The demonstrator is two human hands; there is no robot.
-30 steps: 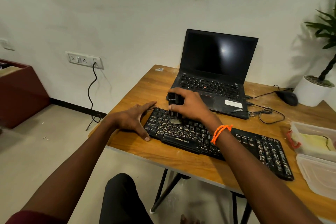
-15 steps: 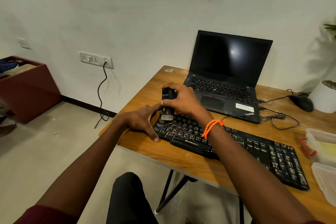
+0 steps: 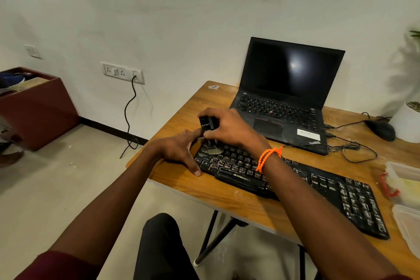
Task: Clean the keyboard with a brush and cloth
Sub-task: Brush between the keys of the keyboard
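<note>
At the keyboard's far left corner, my right hand (image 3: 229, 128) gripped the small black brush (image 3: 208, 129), fingers curled round its body, and held it upright with the pale bristles splayed against the keys. My left hand (image 3: 179, 149) lay just beside it with fingers straight: the forefinger reached toward the brush body and the thumb pressed on the table (image 3: 227, 198) at the keyboard's near left corner. An orange cord bracelet (image 3: 268, 157) circled my right wrist. I saw the black keyboard (image 3: 295, 185) running from that corner toward the right across the wooden table, its keys streaked with pale dust. Behind it stood an open laptop (image 3: 288, 91) with a dark screen, and a black mouse (image 3: 381, 129) sat further right near a white plant pot (image 3: 406, 124). Clear plastic containers (image 3: 406, 179) sat at the table's right edge.
</note>
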